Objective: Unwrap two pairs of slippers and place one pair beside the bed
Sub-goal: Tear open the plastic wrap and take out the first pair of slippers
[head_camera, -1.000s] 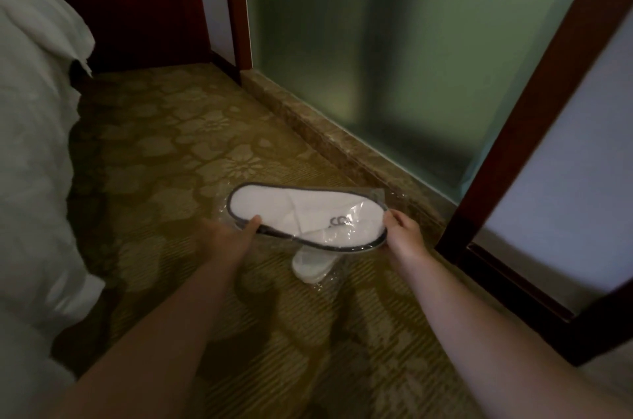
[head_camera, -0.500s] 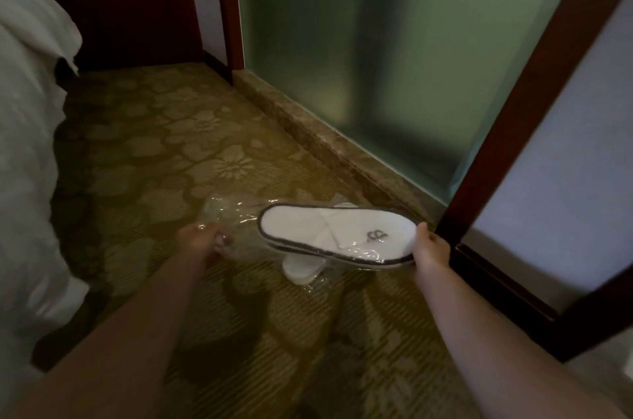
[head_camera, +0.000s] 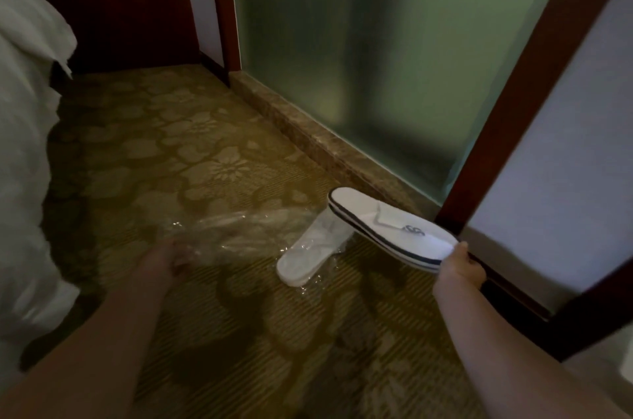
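Note:
My right hand [head_camera: 460, 264] grips one end of a flat stacked pair of white slippers [head_camera: 387, 225] with dark edging and a small logo, held bare above the carpet near the door frame. My left hand [head_camera: 164, 262] pinches the empty clear plastic wrapper [head_camera: 239, 233], which trails to the right. A second pair of white slippers [head_camera: 308, 252], still in clear plastic, lies on the carpet between my hands, partly under the held pair. The white bed [head_camera: 24, 144] fills the left edge.
Patterned golden carpet [head_camera: 171, 161] runs between the bed and a stone sill [head_camera: 318, 141] under a frosted glass panel [head_camera: 359, 41]. A dark wooden door frame [head_camera: 507, 93] stands at right, dark wood panelling at the far end.
The held pair has slid rightward out of its plastic wrapper. My left hand kept the wrapper and moved left; my right hand carried the slippers toward the door frame.

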### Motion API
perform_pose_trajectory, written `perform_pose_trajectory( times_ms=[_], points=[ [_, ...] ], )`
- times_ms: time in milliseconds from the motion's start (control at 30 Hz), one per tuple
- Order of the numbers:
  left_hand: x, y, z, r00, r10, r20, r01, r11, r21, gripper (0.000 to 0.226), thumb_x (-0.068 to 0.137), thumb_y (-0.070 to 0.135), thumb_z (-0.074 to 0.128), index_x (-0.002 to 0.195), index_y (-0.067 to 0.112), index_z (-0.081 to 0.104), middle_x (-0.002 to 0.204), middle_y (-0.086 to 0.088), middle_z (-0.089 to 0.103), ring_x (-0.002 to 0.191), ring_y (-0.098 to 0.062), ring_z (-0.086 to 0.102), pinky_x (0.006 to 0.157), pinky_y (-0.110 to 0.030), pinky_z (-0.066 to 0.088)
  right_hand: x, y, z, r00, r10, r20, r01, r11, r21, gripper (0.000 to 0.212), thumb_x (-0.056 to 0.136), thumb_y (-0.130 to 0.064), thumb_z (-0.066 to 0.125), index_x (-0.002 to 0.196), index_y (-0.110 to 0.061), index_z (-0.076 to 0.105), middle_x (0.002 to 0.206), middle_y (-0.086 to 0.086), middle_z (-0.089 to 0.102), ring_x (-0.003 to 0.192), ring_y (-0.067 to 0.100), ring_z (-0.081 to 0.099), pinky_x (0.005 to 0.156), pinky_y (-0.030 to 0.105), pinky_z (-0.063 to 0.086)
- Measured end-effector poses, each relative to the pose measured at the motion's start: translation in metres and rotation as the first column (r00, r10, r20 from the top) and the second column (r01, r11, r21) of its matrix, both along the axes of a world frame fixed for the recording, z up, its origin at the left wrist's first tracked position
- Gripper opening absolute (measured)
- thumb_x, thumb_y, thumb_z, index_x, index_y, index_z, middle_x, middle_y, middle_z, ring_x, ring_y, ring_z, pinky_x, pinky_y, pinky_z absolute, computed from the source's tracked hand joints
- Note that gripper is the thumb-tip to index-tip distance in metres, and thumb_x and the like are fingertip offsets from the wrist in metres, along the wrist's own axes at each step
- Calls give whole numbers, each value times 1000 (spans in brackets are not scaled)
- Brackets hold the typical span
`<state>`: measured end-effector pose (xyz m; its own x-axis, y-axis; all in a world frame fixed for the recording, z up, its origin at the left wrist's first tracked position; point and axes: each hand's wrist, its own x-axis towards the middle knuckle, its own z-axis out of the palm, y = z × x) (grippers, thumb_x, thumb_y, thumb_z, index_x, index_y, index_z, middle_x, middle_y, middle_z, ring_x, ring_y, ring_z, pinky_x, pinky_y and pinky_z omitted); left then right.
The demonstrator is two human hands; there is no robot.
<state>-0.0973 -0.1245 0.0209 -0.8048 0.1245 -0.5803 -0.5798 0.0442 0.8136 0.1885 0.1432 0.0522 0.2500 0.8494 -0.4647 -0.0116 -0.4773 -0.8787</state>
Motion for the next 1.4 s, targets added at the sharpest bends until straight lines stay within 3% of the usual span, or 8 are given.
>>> perform_pose_trajectory(
  times_ms=[233, 533, 600, 633, 700, 967, 1100, 1400],
  points=[
    [25, 35, -1, 971, -228, 68, 229, 973, -6, 17, 96, 14, 44, 94, 2, 55, 51, -5, 63, 27, -9, 53, 25, -11, 37, -6, -3, -2, 998, 2, -59, -3, 1000, -28, 48, 100, -30, 33, 139, -2, 39, 140, 24, 46, 125, 39, 48, 101, 43, 42],
    [55, 83, -7, 898, -422, 126, 425, 905, 8, 25, 97, 2, 37, 75, 2, 50, 35, -6, 59, 21, -6, 44, 27, -10, 34, -3, 6, -10, 994, -2, -108, 1, 1000, -12, 43, 101, -23, 31, 139, -4, 40, 141, 22, 44, 126, 37, 46, 101, 42, 42],
    [72, 97, -11, 871, -473, 133, 473, 880, 27, 27, 97, 1, 35, 73, 3, 46, 62, -30, 68, 33, -14, 48, 35, -21, 41, -3, 9, -13, 994, 3, -107, -3, 1000, -1, 42, 101, -23, 30, 138, -5, 40, 140, 22, 45, 126, 37, 47, 100, 41, 42],
    [81, 105, -11, 866, -480, 137, 480, 876, 41, 23, 97, 1, 35, 78, 1, 48, 124, -42, 42, 48, -18, 52, 46, -30, 45, -3, 10, -15, 994, 5, -106, -5, 1000, 1, 42, 101, -23, 30, 138, -6, 41, 140, 21, 45, 125, 36, 47, 100, 41, 42],
    [95, 119, -13, 882, -444, 158, 438, 896, 72, 18, 96, 0, 37, 107, -2, 50, 79, -2, 53, 79, -24, 60, 64, -35, 45, -2, 12, -20, 994, 8, -106, -8, 1000, -1, 42, 101, -23, 30, 138, -7, 41, 140, 21, 45, 126, 36, 47, 100, 40, 42],
    [138, 156, -41, 795, -569, 210, 598, 793, -118, 46, 92, 3, 50, 134, -5, 35, 84, -21, 61, 54, -26, 63, 33, -26, 50, 2, 28, -37, 996, 60, -62, -60, 998, 7, 43, 101, -25, 31, 136, -4, 45, 136, 22, 50, 120, 38, 51, 96, 40, 44],
    [158, 162, -35, 655, -682, 325, 728, 685, -29, 30, 92, 31, 53, 104, 4, 59, 86, -14, 65, 72, -26, 63, 60, -31, 55, 7, 33, -40, 995, 98, 3, -98, 995, 19, 43, 101, -24, 32, 133, -2, 49, 134, 22, 53, 121, 38, 51, 98, 41, 42],
    [134, 140, -32, 636, -719, 279, 745, 480, -463, 70, 97, 47, 33, 147, -1, 23, 151, -22, 33, 136, -36, 37, 107, -39, 35, 11, 34, -40, 979, 168, 114, -174, 984, 45, 40, 100, -25, 37, 134, -5, 48, 135, 19, 52, 124, 36, 48, 101, 41, 39]
  ],
)
